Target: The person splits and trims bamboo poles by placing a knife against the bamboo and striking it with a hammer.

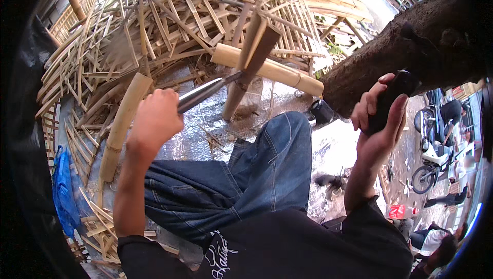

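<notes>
My left hand (156,120) is closed in a fist round a broad-bladed knife (201,95); its handle is hidden in my fingers. The shiny blade points right and narrows to a dark end, which overlaps an upright wooden post (257,55) in view; I cannot tell whether they touch. Behind the post a thick bamboo pole (277,72) lies slanting down to the right. My right hand (377,109) is raised at the right, fingers and thumb wrapped about a black phone-sized object (390,102).
A bamboo length (120,125) leans beside my left forearm. Beyond rises a big heap of bamboo strips (169,17). A thick tree trunk (395,48) slants across the right. Further off are a motorcycle (434,150) and people. A blue plastic sheet (64,191) lies at left.
</notes>
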